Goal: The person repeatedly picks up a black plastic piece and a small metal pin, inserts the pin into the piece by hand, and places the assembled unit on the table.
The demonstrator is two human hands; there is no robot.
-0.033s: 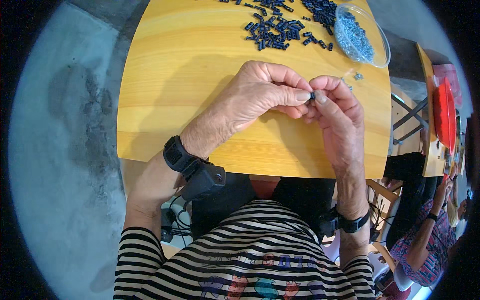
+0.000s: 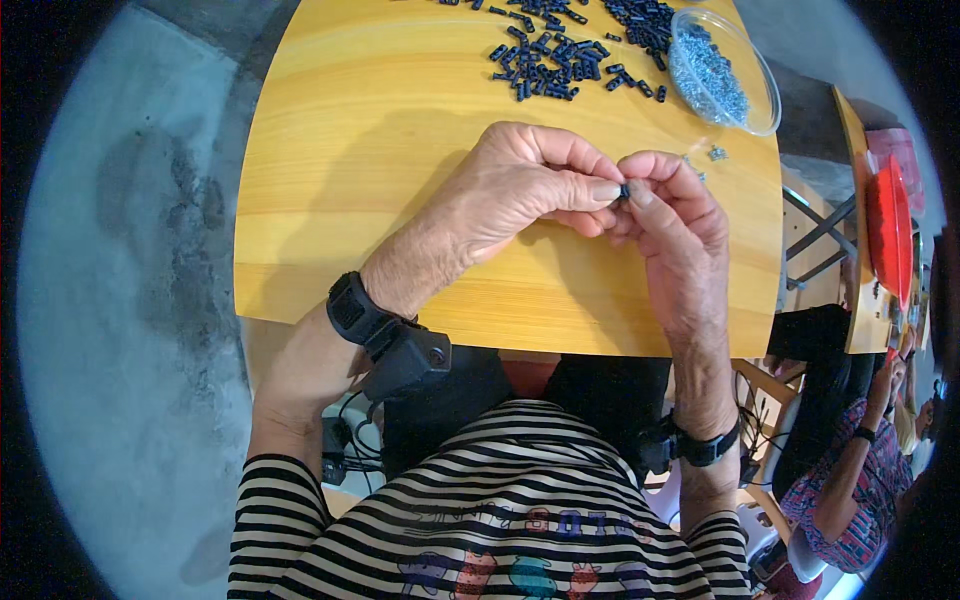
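My left hand (image 2: pixel 545 180) and my right hand (image 2: pixel 685 230) meet above the table, thumbs and forefingers pinched round a small black plastic piece (image 2: pixel 625 191). Only a sliver of it shows between the fingertips; the rest is hidden. Beyond my hands lies a loose heap of small black plastic pieces (image 2: pixel 545 68), oblong and with holes. A round clear plastic tub (image 2: pixel 768 95) at the far right holds many small silvery metal parts (image 2: pixel 712 78). A few more silvery bits (image 2: pixel 718 153) lie on the table just past my right hand.
The yellow wooden table (image 2: pixel 330 180) ends close to my lap. Another dark heap (image 2: pixel 640 22) lies beside the tub. Off to the right stand a second table (image 2: pixel 868 325) with a red basin (image 2: pixel 888 230) and a seated co-worker (image 2: pixel 850 480). Cables (image 2: pixel 362 440) hang below my left forearm.
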